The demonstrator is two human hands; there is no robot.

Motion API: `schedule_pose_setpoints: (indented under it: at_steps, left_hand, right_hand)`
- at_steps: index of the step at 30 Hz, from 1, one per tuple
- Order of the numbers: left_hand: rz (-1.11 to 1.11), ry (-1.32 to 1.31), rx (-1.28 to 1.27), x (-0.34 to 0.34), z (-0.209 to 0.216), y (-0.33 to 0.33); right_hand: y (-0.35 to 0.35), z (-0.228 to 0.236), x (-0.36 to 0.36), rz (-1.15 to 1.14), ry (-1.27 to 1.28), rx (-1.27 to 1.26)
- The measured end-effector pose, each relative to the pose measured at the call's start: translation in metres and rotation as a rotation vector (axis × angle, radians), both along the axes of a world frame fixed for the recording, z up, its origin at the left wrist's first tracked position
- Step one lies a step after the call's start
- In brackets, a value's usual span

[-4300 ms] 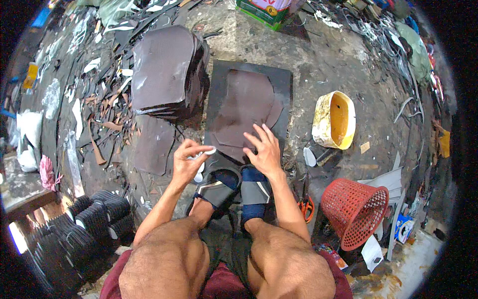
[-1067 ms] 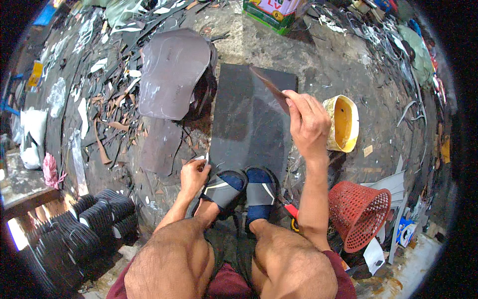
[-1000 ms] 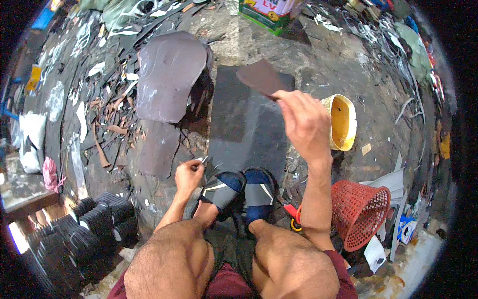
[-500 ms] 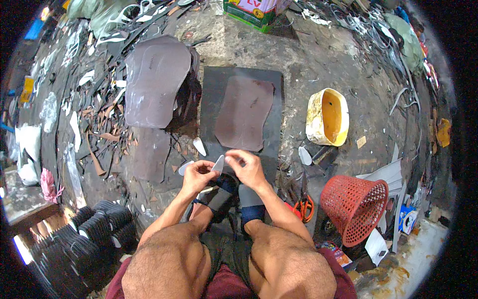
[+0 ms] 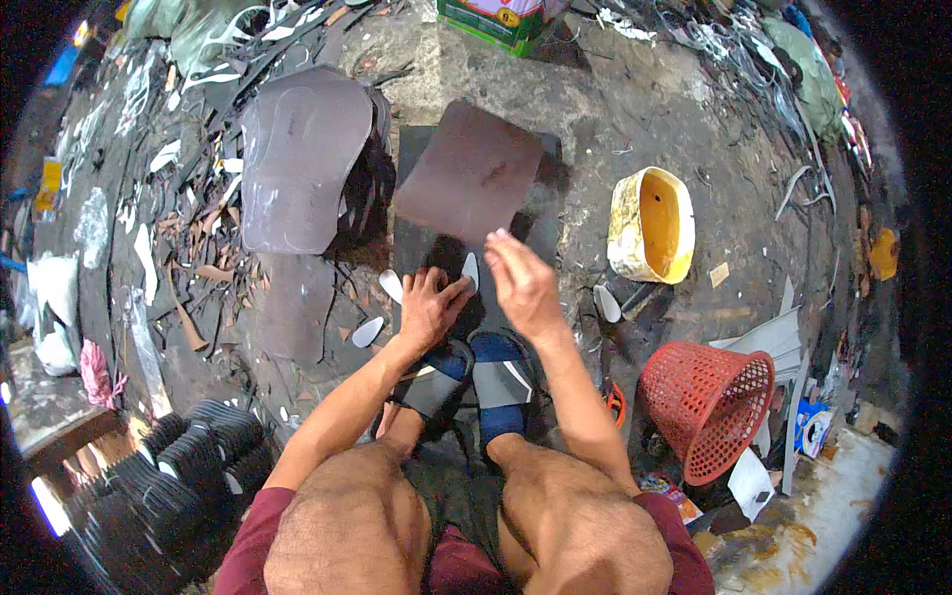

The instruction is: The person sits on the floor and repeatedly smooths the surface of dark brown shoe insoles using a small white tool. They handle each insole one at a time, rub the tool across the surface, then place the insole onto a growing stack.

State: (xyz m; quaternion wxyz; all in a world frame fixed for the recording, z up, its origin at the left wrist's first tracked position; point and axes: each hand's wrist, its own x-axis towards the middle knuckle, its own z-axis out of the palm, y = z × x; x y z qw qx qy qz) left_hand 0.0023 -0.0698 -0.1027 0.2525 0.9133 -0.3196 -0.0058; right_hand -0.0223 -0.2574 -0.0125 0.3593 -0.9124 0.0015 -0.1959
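My left hand (image 5: 433, 302) reaches down to the near part of a black mat (image 5: 426, 248), fingers curled. Its thumb and a finger close on the lower end of a white teardrop-shaped piece (image 5: 469, 269). Two similar white pieces lie close by: one (image 5: 392, 287) by the mat's left edge, another (image 5: 367, 332) nearer my foot. A brown sheet (image 5: 471, 171) is tilted above the mat, with a shadow to its right. At its near corner, my right hand (image 5: 526, 288) has its fingertips pinched together on the edge.
Left of the mat stands a stack of brown sheets (image 5: 302, 164) amid scraps. To the right are a yellowed tub (image 5: 622, 228), another white piece (image 5: 607, 303), a red mesh basket (image 5: 684, 397) and an orange handle (image 5: 617, 405). Black sole-shaped pieces (image 5: 198, 456) are stacked at lower left.
The brown sheet has turned and shifted up and left. Both hands have moved forward over the mat, the left one bringing the white piece. One white piece now lies free near my left foot.
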Motion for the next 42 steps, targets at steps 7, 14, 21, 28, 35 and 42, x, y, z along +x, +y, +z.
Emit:
schedule_pose_setpoints:
  at_steps: [7,14,21,28,35,42]
  left_hand:
    - [-0.108,0.003,0.166,0.0,-0.006,0.015]
    - [-0.08,-0.061,0.042,0.001,0.0,0.01]
    - [-0.067,-0.099,0.009,-0.002,-0.009,0.01]
    - [-0.034,0.047,0.109,-0.03,0.023,-0.005]
    - [0.24,0.383,-0.32,-0.029,0.023,0.006]
    - [0.742,0.862,-0.698,0.019,0.007,0.009]
  right_hand:
    - [0.028,-0.063,-0.043,0.04,0.138,-0.194]
    - [-0.009,-0.029,0.0,-0.068,0.157,-0.095]
    - [0.013,-0.061,-0.027,0.088,0.202,-0.179]
    - [-0.011,-0.07,0.009,0.116,0.55,-0.055]
    - [0.005,-0.058,-0.032,0.227,0.382,-0.4]
    - [0.036,-0.046,-0.058,0.147,0.306,-0.577]
